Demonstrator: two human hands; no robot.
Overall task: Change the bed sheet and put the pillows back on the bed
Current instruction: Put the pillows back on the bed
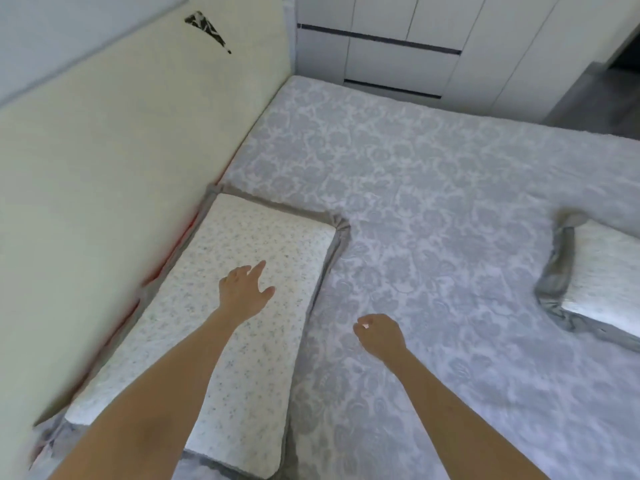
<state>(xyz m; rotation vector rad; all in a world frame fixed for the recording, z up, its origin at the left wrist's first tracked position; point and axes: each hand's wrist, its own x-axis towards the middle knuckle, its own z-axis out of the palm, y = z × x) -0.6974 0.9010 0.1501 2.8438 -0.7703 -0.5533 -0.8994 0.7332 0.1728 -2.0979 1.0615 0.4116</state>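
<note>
A grey floral bed sheet (433, 209) covers the whole mattress. A white speckled pillow with a grey frill (263, 237) lies flat along the cream headboard at the left. My left hand (242, 292) hovers over this pillow with fingers spread and holds nothing. My right hand (379, 336) hangs above the sheet just right of the pillow, fingers loosely curled and empty. A second pillow of the same kind (602, 282) lies at the right edge of the view, partly cut off.
The cream padded headboard (114, 188) rises along the left, with a dark mark near its top. White cabinets with dark handle strips (398, 53) stand beyond the far edge of the bed. A strip of grey floor (588, 109) shows at the upper right.
</note>
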